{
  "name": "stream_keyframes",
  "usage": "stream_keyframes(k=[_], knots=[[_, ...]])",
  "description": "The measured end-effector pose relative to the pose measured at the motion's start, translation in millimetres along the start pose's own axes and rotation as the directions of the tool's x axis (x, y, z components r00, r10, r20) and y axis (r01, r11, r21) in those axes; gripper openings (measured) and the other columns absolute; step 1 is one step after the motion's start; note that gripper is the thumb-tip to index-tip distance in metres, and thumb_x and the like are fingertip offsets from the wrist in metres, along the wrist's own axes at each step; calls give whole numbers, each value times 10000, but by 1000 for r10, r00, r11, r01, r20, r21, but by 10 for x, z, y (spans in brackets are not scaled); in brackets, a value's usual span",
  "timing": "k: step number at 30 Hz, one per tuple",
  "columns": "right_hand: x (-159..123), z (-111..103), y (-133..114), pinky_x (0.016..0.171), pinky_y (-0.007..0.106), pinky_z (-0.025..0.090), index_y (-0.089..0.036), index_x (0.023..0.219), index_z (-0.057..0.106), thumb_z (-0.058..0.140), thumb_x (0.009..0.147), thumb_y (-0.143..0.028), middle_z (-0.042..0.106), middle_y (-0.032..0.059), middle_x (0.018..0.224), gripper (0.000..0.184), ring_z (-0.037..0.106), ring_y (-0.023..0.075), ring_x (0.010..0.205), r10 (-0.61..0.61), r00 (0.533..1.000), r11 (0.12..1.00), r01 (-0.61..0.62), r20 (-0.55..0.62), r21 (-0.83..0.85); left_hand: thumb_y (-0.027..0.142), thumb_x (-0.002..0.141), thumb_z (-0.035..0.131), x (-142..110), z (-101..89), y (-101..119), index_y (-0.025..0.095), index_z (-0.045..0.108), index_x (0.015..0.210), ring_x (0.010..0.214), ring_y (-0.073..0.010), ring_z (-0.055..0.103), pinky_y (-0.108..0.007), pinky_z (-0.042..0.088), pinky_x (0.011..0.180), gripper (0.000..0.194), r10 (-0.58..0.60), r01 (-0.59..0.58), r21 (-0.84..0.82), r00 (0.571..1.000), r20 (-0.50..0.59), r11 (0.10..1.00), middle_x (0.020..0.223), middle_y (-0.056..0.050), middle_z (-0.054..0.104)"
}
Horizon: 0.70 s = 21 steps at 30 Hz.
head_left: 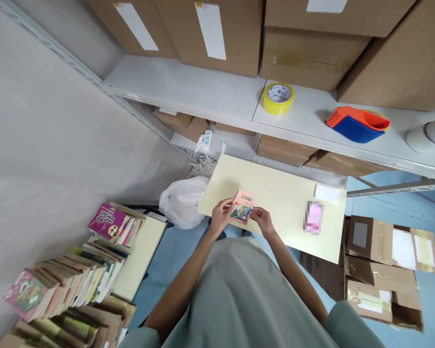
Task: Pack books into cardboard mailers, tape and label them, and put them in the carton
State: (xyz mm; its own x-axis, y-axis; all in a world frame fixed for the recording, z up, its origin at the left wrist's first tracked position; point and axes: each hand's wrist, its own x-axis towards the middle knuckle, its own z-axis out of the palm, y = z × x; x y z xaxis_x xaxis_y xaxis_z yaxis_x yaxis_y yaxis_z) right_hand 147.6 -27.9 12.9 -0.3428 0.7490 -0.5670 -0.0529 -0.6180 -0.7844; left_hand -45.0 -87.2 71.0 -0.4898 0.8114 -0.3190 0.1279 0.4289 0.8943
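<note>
A small pink book [243, 202] with a coloured picture on its cover is held over the near edge of a pale yellow table [275, 181]. My left hand [222, 216] grips its left side, fingers closed on the edge. At the lower right edge, my right hand [262, 220] pinches the same book between thumb and fingers. Farther right on the tabletop lie a pink item blurred by pixels [313, 217] and a white paper card [327, 194].
Above the table runs a grey shelf [188, 79] bearing cardboard boxes, a yellow tape roll [279, 98] and an orange-blue tape dispenser [358, 124]. Rows of books [90, 273] stand at left, near a white plastic bag [184, 202]. Opened cartons [384, 270] lie at right.
</note>
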Motion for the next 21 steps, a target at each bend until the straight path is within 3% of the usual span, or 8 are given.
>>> stream_keyframes(k=[4, 7, 11, 18, 21], knots=[[89, 77, 232, 777, 388, 624, -200, 867, 738, 972, 530, -636, 800, 32, 761, 598, 739, 214, 740, 20, 998, 998, -24, -52, -64, 411, 881, 764, 35, -81, -403, 200, 818, 1135, 871, -242, 776, -368, 639, 844, 335, -36, 37, 76, 999, -9, 996, 1035, -110, 819], [196, 216, 249, 827, 412, 632, -205, 891, 759, 955, 550, -616, 823, 43, 813, 569, 753, 232, 795, 6, 997, 995, -13, -73, -98, 255, 869, 742, 101, -212, -516, 206, 821, 1142, 912, -252, 789, -379, 650, 867, 288, -51, 51, 107, 999, -1, 993, 1125, -113, 832], [371, 474, 83, 934, 451, 628, -208, 935, 785, 932, 607, -601, 851, 69, 934, 533, 781, 268, 920, -77, 994, 987, 65, -77, -150, 101, 897, 622, 331, -435, -422, 187, 808, 1218, 996, -253, 804, -363, 658, 890, 381, -13, 9, 129, 999, 29, 992, 1270, -123, 813], [667, 927, -420, 1063, 494, 596, -175, 1121, 797, 884, 707, -627, 832, 152, 1203, 619, 758, 333, 1177, -299, 939, 925, 240, -173, -294, 60, 962, 570, 877, -806, -15, 237, 741, 1382, 1193, -228, 764, -348, 643, 1021, 487, 245, -244, 122, 969, 3, 962, 1416, -83, 761], [728, 1076, -451, 1089, 506, 580, -149, 1185, 778, 868, 717, -625, 788, 205, 1313, 674, 742, 347, 1228, -311, 925, 904, 218, -217, -367, 76, 965, 575, 1018, -973, -78, 241, 704, 1440, 1314, -247, 709, -372, 632, 1066, 519, 296, -294, 114, 955, 6, 949, 1491, -90, 714]])
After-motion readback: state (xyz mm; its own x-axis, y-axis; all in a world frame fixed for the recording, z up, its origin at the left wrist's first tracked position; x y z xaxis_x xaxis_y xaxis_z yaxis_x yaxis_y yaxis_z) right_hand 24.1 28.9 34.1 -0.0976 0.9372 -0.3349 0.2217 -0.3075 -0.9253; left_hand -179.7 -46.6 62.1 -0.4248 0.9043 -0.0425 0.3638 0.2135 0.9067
